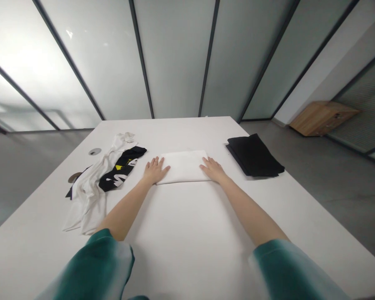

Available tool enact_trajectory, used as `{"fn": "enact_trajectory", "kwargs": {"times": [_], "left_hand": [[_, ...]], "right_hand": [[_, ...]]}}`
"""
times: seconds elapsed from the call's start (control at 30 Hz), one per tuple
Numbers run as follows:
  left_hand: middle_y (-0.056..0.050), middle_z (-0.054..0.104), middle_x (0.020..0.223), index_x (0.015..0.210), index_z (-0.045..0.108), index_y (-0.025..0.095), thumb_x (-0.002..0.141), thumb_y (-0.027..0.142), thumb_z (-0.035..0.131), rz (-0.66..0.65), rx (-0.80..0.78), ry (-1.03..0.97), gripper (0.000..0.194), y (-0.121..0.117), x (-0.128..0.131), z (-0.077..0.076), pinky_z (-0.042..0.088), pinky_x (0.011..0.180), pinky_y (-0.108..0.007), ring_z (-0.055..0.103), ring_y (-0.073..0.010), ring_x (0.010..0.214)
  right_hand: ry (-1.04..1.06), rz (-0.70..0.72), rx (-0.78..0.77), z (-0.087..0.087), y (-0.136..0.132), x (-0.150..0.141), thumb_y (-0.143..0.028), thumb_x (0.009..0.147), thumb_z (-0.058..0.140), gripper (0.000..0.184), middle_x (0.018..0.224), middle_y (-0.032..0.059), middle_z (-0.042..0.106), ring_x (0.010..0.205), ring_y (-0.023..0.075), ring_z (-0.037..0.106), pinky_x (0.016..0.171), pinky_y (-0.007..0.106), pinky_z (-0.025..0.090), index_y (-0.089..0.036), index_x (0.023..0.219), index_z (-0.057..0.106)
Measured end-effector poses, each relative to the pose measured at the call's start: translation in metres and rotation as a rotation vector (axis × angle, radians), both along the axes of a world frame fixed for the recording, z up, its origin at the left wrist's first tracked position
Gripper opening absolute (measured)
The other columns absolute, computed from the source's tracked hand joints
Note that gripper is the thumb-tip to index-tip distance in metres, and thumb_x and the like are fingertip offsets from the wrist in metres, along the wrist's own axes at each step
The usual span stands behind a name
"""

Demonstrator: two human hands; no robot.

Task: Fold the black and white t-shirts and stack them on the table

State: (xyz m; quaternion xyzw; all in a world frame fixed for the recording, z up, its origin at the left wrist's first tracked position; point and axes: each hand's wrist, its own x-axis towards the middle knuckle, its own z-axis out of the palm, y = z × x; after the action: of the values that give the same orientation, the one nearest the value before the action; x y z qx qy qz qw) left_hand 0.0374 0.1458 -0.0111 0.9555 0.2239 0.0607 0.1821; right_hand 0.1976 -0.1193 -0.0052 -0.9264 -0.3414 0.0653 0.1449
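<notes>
Frosted glass walls [175, 62] rise behind a white table [187, 216]. The left hand's fingers [153, 164] lie spread and flat, and the right hand's fingers [207, 162] likewise, neither pinching; both hands press in evenly, which suits keeping the edges square. Between the left hand [155, 171] and right hand [213, 170] sits a smooth, neatly folded white cloth [183, 167], mid-table. A crumpled white-and-black garment [96, 183] lies further left, a folded black garment [254, 155] further right.
</notes>
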Motion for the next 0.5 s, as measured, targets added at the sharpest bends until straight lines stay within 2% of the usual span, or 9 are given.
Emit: {"fn": "enact_trajectory", "kwargs": {"times": [0.07,0.13,0.23,0.3,0.4,0.5], "left_hand": [[-0.020,0.037,0.156,0.144,0.046,0.016,0.091,0.054,0.048,0.009,-0.024,-0.042,0.065,0.007,-0.006,-0.002,0.018,0.119,-0.054,0.028,-0.0347,0.148],[-0.021,0.046,0.151,0.143,0.046,0.013,0.092,0.050,0.047,0.032,-0.090,-0.133,0.063,0.013,-0.013,-0.004,0.024,0.118,-0.050,0.037,-0.0328,0.144],[-0.017,0.065,0.130,0.138,0.048,0.015,0.095,0.047,0.039,0.125,-0.281,-0.331,0.054,0.022,-0.024,-0.005,0.038,0.109,-0.045,0.057,-0.0274,0.126],[-0.014,0.071,0.115,0.131,0.052,0.015,0.096,0.044,0.034,0.197,-0.394,-0.451,0.048,0.026,-0.030,-0.005,0.044,0.103,-0.041,0.064,-0.0242,0.113],[-0.011,0.072,0.108,0.120,0.057,0.017,0.094,0.042,0.038,0.220,-0.448,-0.494,0.041,0.026,-0.034,-0.001,0.045,0.099,-0.038,0.065,-0.0226,0.107],[-0.009,0.071,0.108,0.119,0.059,0.018,0.092,0.042,0.044,0.177,-0.419,-0.426,0.038,0.019,-0.035,0.004,0.046,0.097,-0.037,0.064,-0.0228,0.106]], "right_hand": [[0.044,0.011,0.098,-0.005,-0.012,0.003,-0.043,0.099,0.041,0.056,0.156,0.0146,0.041,0.146,0.0265,0.033,0.118,0.044,0.026,-0.018,0.148,0.043],[0.082,-0.010,0.264,-0.008,-0.022,0.004,-0.038,0.097,0.042,0.051,0.149,0.0154,0.050,0.140,0.0242,0.043,0.115,0.042,0.032,-0.016,0.143,0.048],[0.144,-0.145,0.537,-0.010,-0.032,0.005,-0.036,0.096,0.042,0.045,0.132,0.0166,0.064,0.123,0.0216,0.059,0.105,0.037,0.043,-0.014,0.132,0.056],[0.181,-0.217,0.643,-0.011,-0.035,0.006,-0.036,0.093,0.045,0.041,0.122,0.0163,0.068,0.114,0.0210,0.063,0.099,0.035,0.046,-0.013,0.124,0.061],[0.203,-0.233,0.662,-0.011,-0.035,0.007,-0.033,0.090,0.049,0.035,0.114,0.0136,0.071,0.107,0.0214,0.065,0.095,0.036,0.048,-0.015,0.116,0.065],[0.140,-0.172,0.565,-0.010,-0.032,0.006,-0.030,0.089,0.050,0.032,0.114,0.0127,0.070,0.108,0.0228,0.064,0.096,0.037,0.047,-0.017,0.111,0.068]]}}
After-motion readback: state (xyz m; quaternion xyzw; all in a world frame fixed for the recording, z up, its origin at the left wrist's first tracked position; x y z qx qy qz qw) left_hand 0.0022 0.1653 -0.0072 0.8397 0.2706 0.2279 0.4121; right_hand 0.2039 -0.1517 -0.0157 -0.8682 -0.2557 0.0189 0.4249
